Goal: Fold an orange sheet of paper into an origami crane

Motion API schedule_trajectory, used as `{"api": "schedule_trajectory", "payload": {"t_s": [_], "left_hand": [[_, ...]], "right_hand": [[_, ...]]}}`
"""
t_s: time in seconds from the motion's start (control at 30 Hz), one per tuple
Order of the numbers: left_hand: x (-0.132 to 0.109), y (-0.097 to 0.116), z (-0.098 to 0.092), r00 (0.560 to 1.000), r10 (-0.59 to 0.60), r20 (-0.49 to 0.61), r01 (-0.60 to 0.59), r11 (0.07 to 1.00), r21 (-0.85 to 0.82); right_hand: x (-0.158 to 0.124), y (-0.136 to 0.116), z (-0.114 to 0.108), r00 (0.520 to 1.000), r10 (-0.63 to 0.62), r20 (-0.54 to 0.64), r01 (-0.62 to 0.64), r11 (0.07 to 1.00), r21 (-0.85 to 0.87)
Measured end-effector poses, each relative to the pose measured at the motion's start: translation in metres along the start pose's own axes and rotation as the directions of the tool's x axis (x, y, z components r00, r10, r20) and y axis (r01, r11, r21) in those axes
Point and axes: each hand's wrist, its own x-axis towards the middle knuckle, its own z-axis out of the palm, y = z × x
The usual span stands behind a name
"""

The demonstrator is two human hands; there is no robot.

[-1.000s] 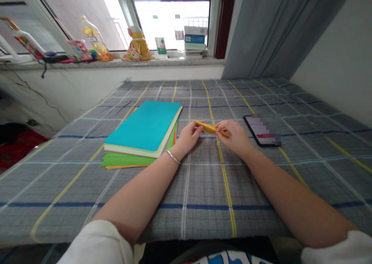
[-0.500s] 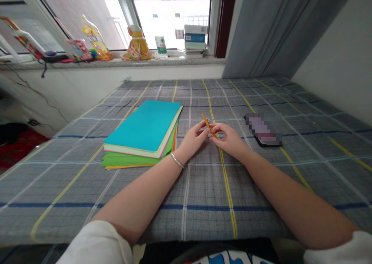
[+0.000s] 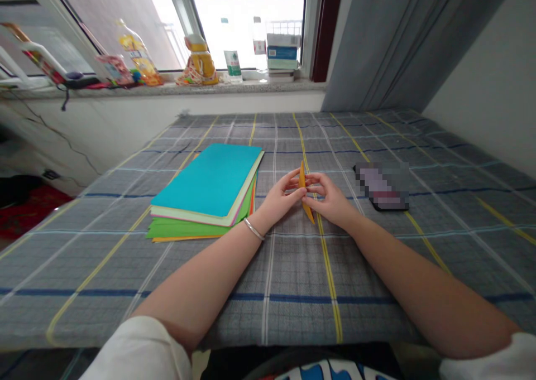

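Observation:
A small folded piece of orange paper (image 3: 309, 211) stands nearly upright between my two hands, above the checked cloth (image 3: 288, 279). My left hand (image 3: 285, 195) pinches it from the left, thumb in front and fingers behind. From the right, my right hand (image 3: 329, 196) grips the same paper between thumb and fingers. Parts of the paper are hidden by the fingertips. Left of my hands lies a stack of coloured paper, with a blue sheet (image 3: 211, 179) on top and green sheets (image 3: 188, 228) beneath.
A phone (image 3: 383, 190) lies to the right, its screen blurred. On the windowsill (image 3: 251, 89) stand a bottle (image 3: 140, 56), a yellow container (image 3: 203, 62), a white-and-green tube (image 3: 233, 65) and stacked boxes (image 3: 282, 53). A grey curtain (image 3: 377, 45) hangs at the back right.
The orange paper has turned in my fingers; more of it now shows, reaching lower toward me. Both hands remain at nearly the same place, with fingers slightly shifted.

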Motion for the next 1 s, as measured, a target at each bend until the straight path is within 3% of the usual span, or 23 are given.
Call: {"api": "schedule_trajectory", "payload": {"t_s": [0.2, 0.67, 1.0], "left_hand": [[0.001, -0.001, 0.003, 0.999, 0.033, -0.013, -0.034, 0.993, -0.117], [0.001, 0.004, 0.003, 0.999, -0.046, 0.029, 0.052, 0.959, -0.279], [0.002, -0.001, -0.001, 0.998, -0.006, 0.067, 0.020, 0.978, -0.206]], "right_hand": [[0.001, 0.009, 0.002, 0.997, 0.071, -0.028, -0.069, 0.996, 0.062], [0.001, 0.013, 0.000, 0.986, 0.165, 0.006, -0.164, 0.981, 0.099], [0.002, 0.020, -0.008, 0.992, 0.119, 0.036, -0.122, 0.987, 0.108]]}}
